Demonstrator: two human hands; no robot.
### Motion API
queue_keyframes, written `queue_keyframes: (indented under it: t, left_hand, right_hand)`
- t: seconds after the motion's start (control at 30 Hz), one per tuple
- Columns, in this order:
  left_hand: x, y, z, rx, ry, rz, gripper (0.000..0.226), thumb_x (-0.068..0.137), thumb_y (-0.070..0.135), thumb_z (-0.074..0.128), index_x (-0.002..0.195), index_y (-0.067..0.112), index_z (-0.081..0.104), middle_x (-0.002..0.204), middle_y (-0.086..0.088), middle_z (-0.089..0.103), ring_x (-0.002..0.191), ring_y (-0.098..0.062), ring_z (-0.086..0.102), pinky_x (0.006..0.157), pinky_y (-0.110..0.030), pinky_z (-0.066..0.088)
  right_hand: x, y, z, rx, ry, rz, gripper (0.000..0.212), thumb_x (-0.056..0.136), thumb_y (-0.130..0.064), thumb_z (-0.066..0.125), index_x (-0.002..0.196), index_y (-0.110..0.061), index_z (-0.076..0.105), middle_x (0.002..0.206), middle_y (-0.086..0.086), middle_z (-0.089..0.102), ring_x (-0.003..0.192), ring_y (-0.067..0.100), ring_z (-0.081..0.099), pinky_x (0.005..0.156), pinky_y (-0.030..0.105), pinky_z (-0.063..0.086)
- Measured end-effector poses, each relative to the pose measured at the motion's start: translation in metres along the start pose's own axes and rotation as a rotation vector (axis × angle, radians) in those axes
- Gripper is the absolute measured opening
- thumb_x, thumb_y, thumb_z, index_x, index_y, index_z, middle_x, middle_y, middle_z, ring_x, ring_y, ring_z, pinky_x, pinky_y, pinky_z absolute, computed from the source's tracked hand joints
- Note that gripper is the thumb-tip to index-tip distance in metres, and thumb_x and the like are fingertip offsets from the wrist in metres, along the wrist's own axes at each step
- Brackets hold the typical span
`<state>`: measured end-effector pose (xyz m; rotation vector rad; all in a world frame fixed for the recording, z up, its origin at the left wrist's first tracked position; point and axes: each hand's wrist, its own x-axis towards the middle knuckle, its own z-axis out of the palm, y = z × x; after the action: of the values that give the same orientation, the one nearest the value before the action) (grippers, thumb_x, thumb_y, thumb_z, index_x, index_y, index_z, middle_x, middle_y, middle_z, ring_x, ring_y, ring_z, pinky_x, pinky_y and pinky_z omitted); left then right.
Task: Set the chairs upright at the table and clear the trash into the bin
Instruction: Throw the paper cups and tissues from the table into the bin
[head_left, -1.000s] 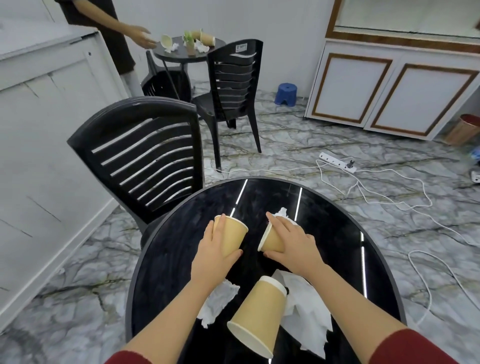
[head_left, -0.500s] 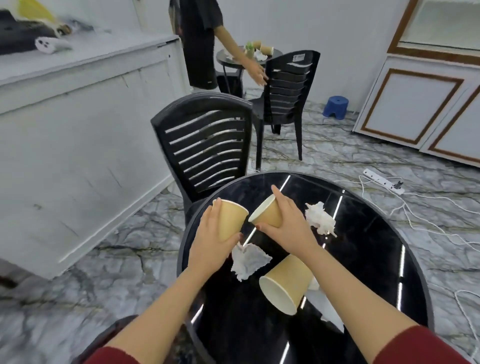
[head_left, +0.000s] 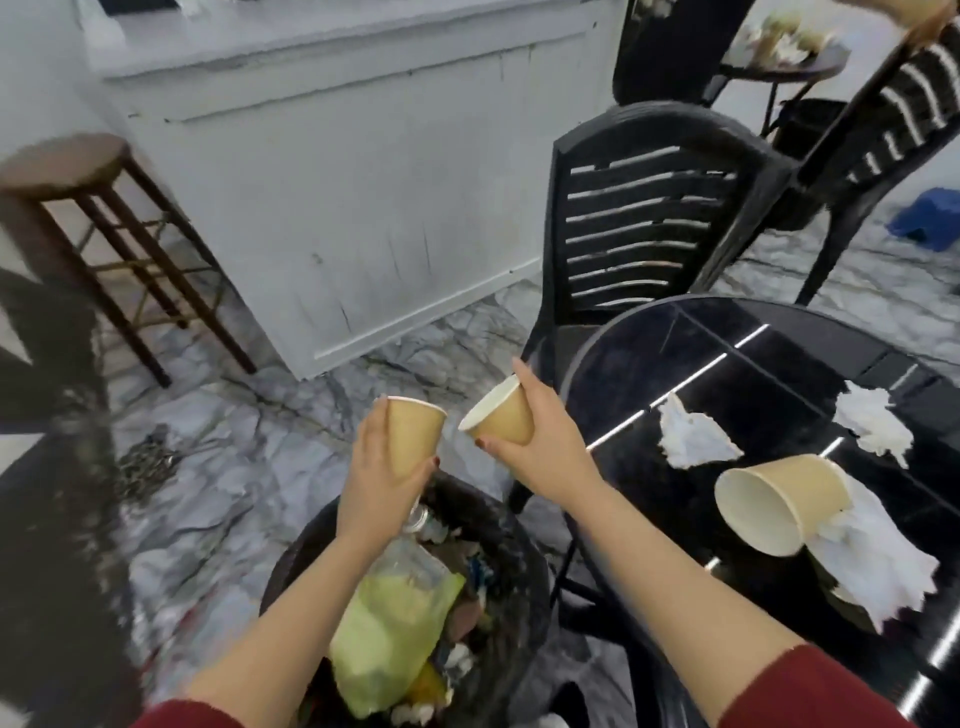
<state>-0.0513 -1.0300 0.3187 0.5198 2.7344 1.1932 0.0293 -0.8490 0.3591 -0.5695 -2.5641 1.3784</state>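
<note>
Now both hands are over the round black bin (head_left: 514, 551): left hand (head_left: 379, 483) grips an upright tan paper cup (head_left: 413, 436), right hand (head_left: 540, 441) grips a tilted one (head_left: 501, 415). Dropping them looks next; another cup (head_left: 779, 499) and seemingly three crumpled white tissues (head_left: 691, 441) wait on the glossy black bench (head_left: 753, 364).

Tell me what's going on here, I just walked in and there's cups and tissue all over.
A person is clearing a black round table. The left hand holds one paper cup upright and the right hand holds a tilted second cup, both over the open, nearly full trash bin beside the table. A third cup lies on its side on the table among crumpled tissues. A black chair stands upright at the table.
</note>
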Motion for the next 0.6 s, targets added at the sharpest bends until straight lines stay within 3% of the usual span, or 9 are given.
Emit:
queue_keyframes:
  t: [0.23, 0.37, 0.47, 0.6]
  left_hand:
    - [-0.089, -0.101, -0.036, 0.022, -0.010, -0.212, 0.094, 0.075, 0.042, 0.069, 0.145, 0.034, 0.008, 0.151, -0.005, 0.030, 0.132, -0.028, 0.036, 0.105, -0.045, 0.036]
    - [-0.133, -0.125, -0.033, 0.046, -0.006, -0.362, 0.096, 0.067, 0.048, 0.065, 0.145, 0.033, 0.011, 0.143, -0.008, 0.042, 0.122, -0.035, 0.039, 0.098, -0.050, 0.036]
    - [-0.159, -0.134, -0.022, -0.026, -0.016, -0.417, 0.096, 0.064, 0.056, 0.059, 0.144, 0.037, 0.008, 0.147, -0.005, 0.036, 0.124, -0.032, 0.039, 0.099, -0.048, 0.034]
    - [-0.184, -0.140, 0.001, -0.200, -0.021, -0.490, 0.096, 0.075, 0.026, 0.073, 0.135, 0.051, 0.002, 0.149, -0.004, 0.028, 0.129, -0.024, 0.032, 0.104, -0.038, 0.031]
  right_hand:
    - [-0.072, 0.023, 0.106, 0.007, -0.190, 0.174, 0.091, 0.075, -0.039, 0.070, 0.144, -0.039, 0.010, 0.146, -0.001, 0.032, 0.129, 0.019, 0.035, 0.101, 0.036, 0.038]
    - [-0.106, 0.040, 0.138, -0.011, -0.267, 0.260, 0.091, 0.074, -0.040, 0.071, 0.145, -0.036, 0.013, 0.143, -0.001, 0.035, 0.123, 0.017, 0.041, 0.096, 0.032, 0.040]
    - [-0.124, 0.053, 0.155, -0.022, -0.310, 0.300, 0.092, 0.073, -0.041, 0.071, 0.145, -0.036, 0.013, 0.142, -0.001, 0.036, 0.121, 0.015, 0.043, 0.095, 0.029, 0.039]
    - [-0.139, 0.076, 0.173, -0.052, -0.346, 0.320, 0.094, 0.072, -0.041, 0.071, 0.145, -0.035, 0.012, 0.143, -0.001, 0.036, 0.123, 0.015, 0.042, 0.097, 0.028, 0.038]
